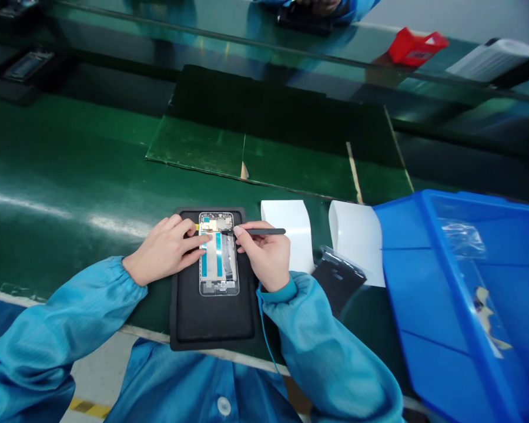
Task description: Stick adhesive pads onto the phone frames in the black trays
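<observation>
An opened phone body [211,258] lies in a black tray [214,323], with blue strips and a dark flex cable showing inside it. My left hand [170,247] reaches in from the left, fingers stretched out, with its fingertips on the phone near the upper middle. Black tweezers [267,231] are pinched in my right hand [264,252], which rests at the phone's right edge. Their tip points left into the phone's upper part, close to my left fingertips. Whether the tip grips anything is too small to tell.
Right of the tray are two curled white sheets [286,232] and a dark flat part [339,279] in clear plastic. A blue bin [405,282] stands at the far right. Behind lies a green board [268,135]; a red box [417,47] and another person's hand [324,7] are beyond.
</observation>
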Available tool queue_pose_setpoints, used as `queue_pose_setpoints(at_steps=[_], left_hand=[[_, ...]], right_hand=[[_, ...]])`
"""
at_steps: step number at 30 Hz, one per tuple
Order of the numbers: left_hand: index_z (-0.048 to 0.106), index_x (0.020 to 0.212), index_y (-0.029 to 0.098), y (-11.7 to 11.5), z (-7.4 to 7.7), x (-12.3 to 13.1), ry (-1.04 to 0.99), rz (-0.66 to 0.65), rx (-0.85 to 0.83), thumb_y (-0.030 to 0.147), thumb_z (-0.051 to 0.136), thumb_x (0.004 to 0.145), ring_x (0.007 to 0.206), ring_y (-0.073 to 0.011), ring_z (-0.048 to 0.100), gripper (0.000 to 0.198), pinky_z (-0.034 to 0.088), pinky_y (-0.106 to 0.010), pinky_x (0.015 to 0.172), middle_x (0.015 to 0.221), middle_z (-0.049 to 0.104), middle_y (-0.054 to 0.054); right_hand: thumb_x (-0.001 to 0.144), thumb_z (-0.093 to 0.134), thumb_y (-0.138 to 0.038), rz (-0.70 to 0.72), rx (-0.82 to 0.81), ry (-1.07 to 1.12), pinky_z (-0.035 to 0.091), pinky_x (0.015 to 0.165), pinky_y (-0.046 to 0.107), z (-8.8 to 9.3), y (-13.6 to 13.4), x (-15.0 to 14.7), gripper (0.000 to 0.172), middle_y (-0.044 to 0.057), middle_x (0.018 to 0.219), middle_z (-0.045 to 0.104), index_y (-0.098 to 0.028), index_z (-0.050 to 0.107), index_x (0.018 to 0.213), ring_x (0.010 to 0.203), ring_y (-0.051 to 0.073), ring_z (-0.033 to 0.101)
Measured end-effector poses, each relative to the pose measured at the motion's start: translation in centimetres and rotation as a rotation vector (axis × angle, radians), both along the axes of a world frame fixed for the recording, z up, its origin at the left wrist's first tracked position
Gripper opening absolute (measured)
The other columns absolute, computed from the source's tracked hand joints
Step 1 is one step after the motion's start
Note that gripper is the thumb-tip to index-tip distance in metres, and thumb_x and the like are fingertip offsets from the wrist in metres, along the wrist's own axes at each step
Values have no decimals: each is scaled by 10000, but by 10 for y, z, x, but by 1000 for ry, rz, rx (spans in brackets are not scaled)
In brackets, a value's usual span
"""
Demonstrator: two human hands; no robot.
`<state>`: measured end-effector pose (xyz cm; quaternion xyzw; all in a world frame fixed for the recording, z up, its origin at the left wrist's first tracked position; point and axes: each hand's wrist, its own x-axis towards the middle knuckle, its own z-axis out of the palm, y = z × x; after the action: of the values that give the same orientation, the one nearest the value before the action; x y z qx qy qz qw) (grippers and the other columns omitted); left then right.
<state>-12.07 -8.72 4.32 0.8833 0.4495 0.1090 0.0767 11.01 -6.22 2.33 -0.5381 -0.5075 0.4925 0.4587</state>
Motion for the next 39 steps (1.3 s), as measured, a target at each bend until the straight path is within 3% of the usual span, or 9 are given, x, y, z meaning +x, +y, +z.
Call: queue_pose_setpoints(at_steps=[9,13,17,24,28,31,34,36,39], left_hand=[[707,1131,296,6,-4,-6,-129,-67,-30,366,519,974,938,-200,506,255,422,-337,800,1067,556,-69],[634,967,170,1,-10,-4,-250,273,51,307,519,929,926,-200,552,183,455,-324,809,971,580,-81],[557,829,205,-2,-2,0,39,643,-78,405,498,909,695,-200,583,223,410,-305,641,715,589,-19],[629,858,199,-5,17,13,366,752,-274,472,350,941,782,-291,687,399,449,-335,651,799,702,-96],[657,912,180,3,25,-17,446,796,-274,434,332,944,840,-314,689,414,474,-369,713,888,715,-135],[641,982,136,14,45,-60,518,911,-232,387,337,948,887,-318,678,396,466,-373,750,972,701,-179],[587,1073,89,25,69,-83,527,1037,-27,376,318,967,923,-311,660,407,444,-359,767,1019,673,-206],[573,1073,111,29,74,-73,464,1057,111,385,311,979,905,-282,653,390,427,-335,753,993,673,-171],[586,971,160,35,58,-25,302,873,98,366,342,979,827,-237,638,320,401,-306,707,891,672,-117]], right_hand=[[759,783,-417,-19,9,39,569,443,227,1,2,-2,288,19,700,663,-153,692,825,559,132,634],[747,783,-429,-33,-6,87,569,445,233,0,3,-3,305,12,673,654,-156,678,834,548,129,620],[731,785,-461,-33,1,125,568,447,243,-1,4,-4,340,21,683,660,-155,673,831,551,133,619],[691,787,-533,-35,39,151,579,444,263,-3,7,-7,418,29,679,663,-147,674,807,560,154,637],[710,764,-558,-79,89,182,612,528,297,1,7,-8,438,38,723,680,-144,679,824,586,157,656],[744,750,-517,-127,139,207,606,569,305,8,6,-9,392,33,719,680,-146,685,853,599,160,660],[771,735,-473,-145,184,206,584,590,310,18,6,-8,339,31,688,677,-148,690,859,592,168,659],[780,730,-449,-136,214,204,566,607,308,26,6,-6,310,36,698,678,-151,689,852,600,168,650],[793,715,-417,-65,259,162,525,615,288,38,1,4,266,41,746,684,-158,688,844,629,158,623]])
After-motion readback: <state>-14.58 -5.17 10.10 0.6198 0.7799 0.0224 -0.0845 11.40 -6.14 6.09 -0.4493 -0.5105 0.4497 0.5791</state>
